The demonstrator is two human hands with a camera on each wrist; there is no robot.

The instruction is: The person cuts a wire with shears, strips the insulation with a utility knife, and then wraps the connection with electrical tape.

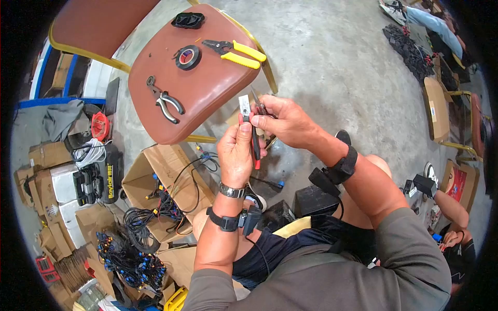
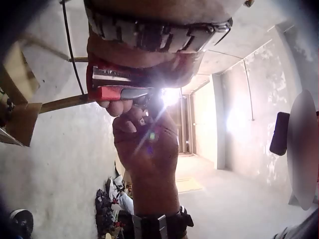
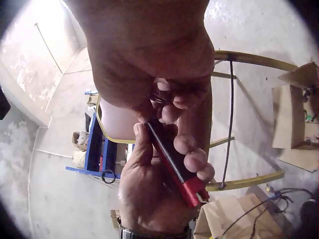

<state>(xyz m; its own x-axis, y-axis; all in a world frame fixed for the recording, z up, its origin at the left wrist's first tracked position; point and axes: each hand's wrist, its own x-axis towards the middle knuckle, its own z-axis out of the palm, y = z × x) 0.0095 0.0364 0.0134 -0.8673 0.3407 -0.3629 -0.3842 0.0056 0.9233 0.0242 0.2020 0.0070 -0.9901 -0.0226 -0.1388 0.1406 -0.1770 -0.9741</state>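
Note:
My left hand (image 1: 236, 153) grips a black and red handle (image 1: 256, 142), its fingers curled round it in the right wrist view (image 3: 174, 162). A small white piece with markings (image 1: 244, 105) stands up above the left thumb. Close against it, my right hand (image 1: 288, 123) pinches a dark, pointed metal tool (image 1: 256, 98) between thumb and fingers. Both hands nearly meet, and the fingers hide the place where handle and white piece come together. In the left wrist view, glare covers the fingertips near the handle (image 2: 109, 93).
On the brown chair seat (image 1: 171, 78) lie yellow-handled strippers (image 1: 241, 54), black tape (image 1: 188, 57), grey-black pliers (image 1: 165, 101) and a black part (image 1: 188, 20). Cardboard boxes (image 1: 150, 155) and bundled cables (image 1: 129, 259) are at lower left. Another person's arm (image 1: 450, 210) shows at right.

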